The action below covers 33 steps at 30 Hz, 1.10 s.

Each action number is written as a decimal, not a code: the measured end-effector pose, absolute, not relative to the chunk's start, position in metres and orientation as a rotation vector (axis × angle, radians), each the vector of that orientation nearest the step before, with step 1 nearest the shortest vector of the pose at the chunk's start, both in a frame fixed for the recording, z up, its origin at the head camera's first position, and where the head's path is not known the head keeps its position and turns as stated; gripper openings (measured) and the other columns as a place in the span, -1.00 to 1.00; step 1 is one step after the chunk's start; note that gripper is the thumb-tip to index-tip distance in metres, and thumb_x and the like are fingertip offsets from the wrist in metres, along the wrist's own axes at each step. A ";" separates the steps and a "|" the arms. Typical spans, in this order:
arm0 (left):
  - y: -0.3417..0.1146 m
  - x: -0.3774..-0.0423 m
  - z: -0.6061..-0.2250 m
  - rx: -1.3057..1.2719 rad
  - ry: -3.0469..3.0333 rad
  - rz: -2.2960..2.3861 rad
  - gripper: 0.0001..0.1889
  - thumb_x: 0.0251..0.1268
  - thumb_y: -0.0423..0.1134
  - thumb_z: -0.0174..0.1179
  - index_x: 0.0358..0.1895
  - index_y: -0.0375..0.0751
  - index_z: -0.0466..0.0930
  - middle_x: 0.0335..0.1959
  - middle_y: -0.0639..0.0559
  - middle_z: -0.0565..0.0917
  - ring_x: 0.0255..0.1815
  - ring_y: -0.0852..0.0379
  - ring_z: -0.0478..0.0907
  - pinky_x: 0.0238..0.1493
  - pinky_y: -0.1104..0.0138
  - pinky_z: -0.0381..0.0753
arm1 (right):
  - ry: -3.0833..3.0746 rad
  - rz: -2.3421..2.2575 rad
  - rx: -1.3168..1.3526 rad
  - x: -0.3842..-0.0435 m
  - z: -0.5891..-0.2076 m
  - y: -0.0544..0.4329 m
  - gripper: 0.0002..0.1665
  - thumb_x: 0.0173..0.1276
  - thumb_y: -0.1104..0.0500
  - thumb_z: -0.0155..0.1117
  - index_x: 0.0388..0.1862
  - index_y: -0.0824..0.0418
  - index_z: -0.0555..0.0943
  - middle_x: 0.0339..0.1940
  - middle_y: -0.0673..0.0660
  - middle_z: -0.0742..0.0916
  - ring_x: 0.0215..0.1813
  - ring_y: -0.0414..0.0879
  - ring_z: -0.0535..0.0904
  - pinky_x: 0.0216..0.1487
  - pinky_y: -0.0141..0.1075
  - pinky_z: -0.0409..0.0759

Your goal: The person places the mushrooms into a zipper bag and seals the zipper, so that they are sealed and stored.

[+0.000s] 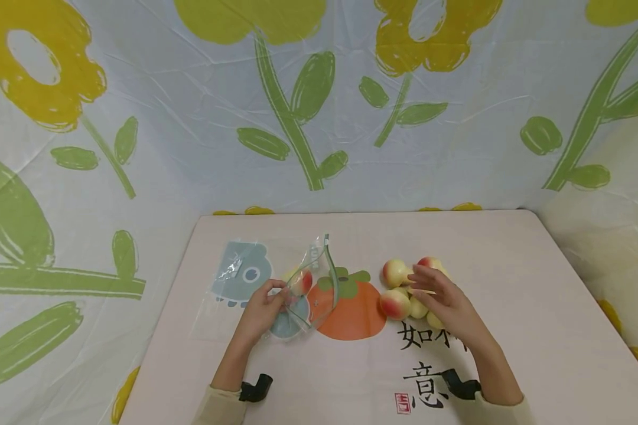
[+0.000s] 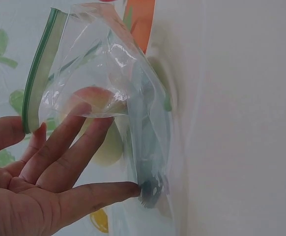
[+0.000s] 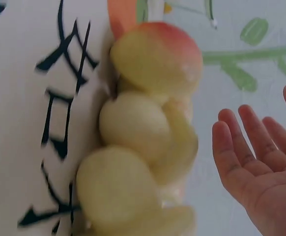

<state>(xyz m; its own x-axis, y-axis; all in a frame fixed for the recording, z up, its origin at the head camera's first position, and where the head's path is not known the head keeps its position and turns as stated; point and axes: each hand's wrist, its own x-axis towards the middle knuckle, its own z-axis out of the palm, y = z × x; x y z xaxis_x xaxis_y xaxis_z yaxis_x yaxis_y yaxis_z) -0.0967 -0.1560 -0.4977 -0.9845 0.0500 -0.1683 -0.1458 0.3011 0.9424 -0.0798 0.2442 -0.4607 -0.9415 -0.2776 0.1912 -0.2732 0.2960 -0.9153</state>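
Note:
My left hand [image 1: 262, 310] holds a clear zip bag [image 2: 103, 59] by its mouth, the green zip strip [image 2: 37, 69] between finger and thumb. Its other fingers spread along the plastic. One red-and-yellow peach [image 1: 304, 282] shows through the clear plastic near these fingers. At the right, my right hand [image 1: 451, 300] hovers beside a pile of peaches [image 1: 395, 304], its fingers loosely extended and partly covering the pile in the head view. A gap separates those fingers from the peaches [image 3: 133, 123] in the right wrist view, and nothing lies in the palm.
A pale table mat [image 1: 489, 248] printed with an orange persimmon [image 1: 351, 316], a blue figure and black characters covers the table. Flower-patterned cloth [image 1: 202, 118] hangs behind and at both sides. Black straps with small dark mounts [image 1: 257, 388] sit on the wrists.

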 end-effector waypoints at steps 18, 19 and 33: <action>-0.156 -0.096 -0.496 -0.086 2.393 1.741 -0.75 0.53 -0.18 0.10 0.10 -0.25 0.52 -0.22 -0.08 0.75 -0.20 -0.02 0.70 -0.01 0.02 0.63 | 2.565 -1.703 -0.264 -0.064 -0.477 0.320 -0.40 0.52 0.24 0.20 0.47 0.25 0.32 0.25 0.27 0.58 0.22 -0.21 0.52 0.03 -0.48 0.53; -0.155 -0.096 -0.495 -0.094 2.389 1.743 -0.75 0.53 -0.18 0.11 0.09 -0.23 0.52 -0.22 -0.08 0.75 -0.19 -0.02 0.70 0.00 0.02 0.63 | 2.562 -1.680 -0.251 -0.063 -0.478 0.322 -0.39 0.52 0.22 0.21 0.47 0.26 0.31 0.25 0.28 0.57 0.21 -0.21 0.52 0.02 -0.48 0.54; -0.154 -0.094 -0.492 -0.096 2.372 1.778 -0.72 0.52 -0.18 0.13 0.11 -0.29 0.51 -0.21 -0.15 0.75 -0.19 -0.06 0.70 0.00 -0.03 0.62 | 2.411 -1.538 -0.227 -0.061 -0.498 0.335 -0.32 0.44 0.20 0.32 0.44 0.32 0.32 0.37 0.36 0.45 0.15 -0.35 0.48 0.00 -0.35 0.55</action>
